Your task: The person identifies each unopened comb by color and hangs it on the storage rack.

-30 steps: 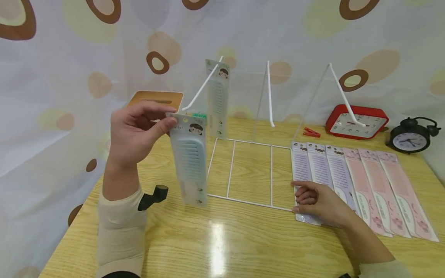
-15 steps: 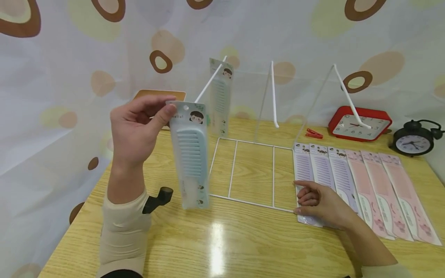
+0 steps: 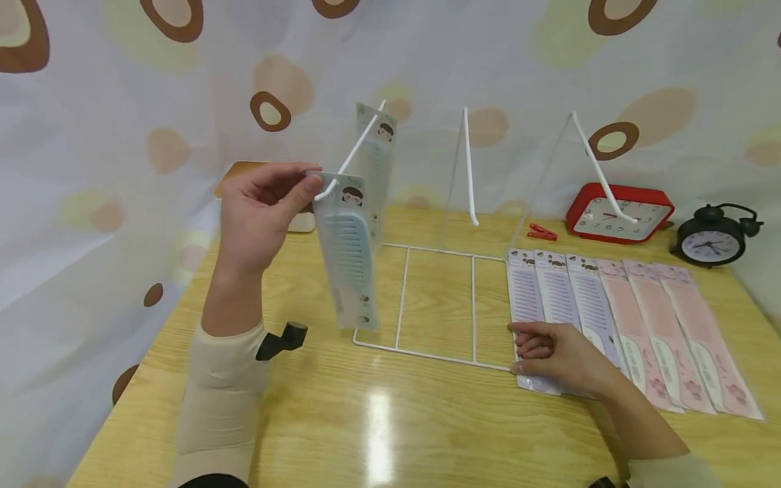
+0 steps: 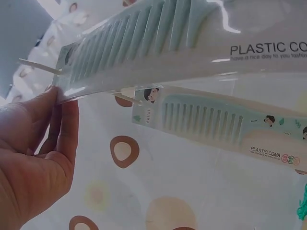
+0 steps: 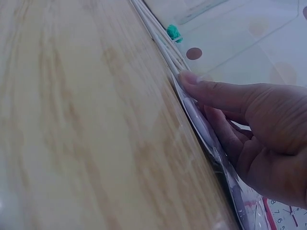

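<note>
Left hand (image 3: 259,213) pinches blue comb pack (image 3: 349,251) | label: "PLASTIC COMB"

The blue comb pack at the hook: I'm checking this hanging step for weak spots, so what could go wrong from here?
1. The left hand pinches only the top corner of the blue comb pack, which hangs tilted; its hole could miss the hook tip.
2. Pushing along the hook could jostle the hung comb pack or shift the light wire rack.
3. The right hand rests on the purple comb packs and could skew their row.
</note>
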`<state>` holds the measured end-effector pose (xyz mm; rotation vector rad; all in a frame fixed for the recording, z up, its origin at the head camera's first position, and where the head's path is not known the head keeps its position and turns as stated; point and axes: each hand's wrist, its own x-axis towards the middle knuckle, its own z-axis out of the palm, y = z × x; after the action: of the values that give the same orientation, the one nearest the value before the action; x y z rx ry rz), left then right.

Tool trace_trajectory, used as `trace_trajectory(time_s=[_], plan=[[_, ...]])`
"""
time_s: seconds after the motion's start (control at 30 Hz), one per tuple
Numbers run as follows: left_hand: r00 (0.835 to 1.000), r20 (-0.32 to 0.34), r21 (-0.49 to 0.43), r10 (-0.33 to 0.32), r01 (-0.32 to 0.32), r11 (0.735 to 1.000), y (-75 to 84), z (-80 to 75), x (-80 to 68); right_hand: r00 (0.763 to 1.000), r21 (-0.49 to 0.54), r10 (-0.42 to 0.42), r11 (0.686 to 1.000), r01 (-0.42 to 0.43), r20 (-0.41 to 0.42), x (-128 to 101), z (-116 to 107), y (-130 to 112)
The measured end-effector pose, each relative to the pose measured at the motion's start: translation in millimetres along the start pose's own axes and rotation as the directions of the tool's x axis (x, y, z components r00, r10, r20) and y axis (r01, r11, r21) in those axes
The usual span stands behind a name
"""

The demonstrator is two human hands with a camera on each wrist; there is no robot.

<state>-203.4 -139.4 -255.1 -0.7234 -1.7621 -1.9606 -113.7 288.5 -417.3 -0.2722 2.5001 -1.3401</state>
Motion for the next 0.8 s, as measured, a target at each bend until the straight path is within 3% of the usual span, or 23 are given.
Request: trace_trajectory(time_s=[0.13, 0.27, 0.5, 0.8], plan=[[0.996, -0.016, 0.056, -0.092, 0.092, 0.994, -3.4, 2.4, 15.1, 1.000, 0.018, 0.012, 1.000, -0.013, 0.016, 2.7, 1.2, 0.6], [0.986, 0.022, 0.070, -0.164, 0.162, 0.984, -7.9, 8.2, 34.9, 1.000, 0.018, 0.019, 1.000, -0.020, 0.009, 1.1, 0.0, 0.4], [0.979, 0.075, 0.122, -0.188, 0.178, 0.976, -22.9, 13.7, 57.1, 0.999, 0.033, 0.027, 0.999, -0.027, 0.020, -2.3, 0.3, 3.1], [0.980, 0.058, 0.289, -0.189, 0.164, 0.943, -25.1, 17.9, 70.2, 1.000, -0.019, -0.003, 1.000, 0.003, -0.003, -0.2, -0.9, 1.8]])
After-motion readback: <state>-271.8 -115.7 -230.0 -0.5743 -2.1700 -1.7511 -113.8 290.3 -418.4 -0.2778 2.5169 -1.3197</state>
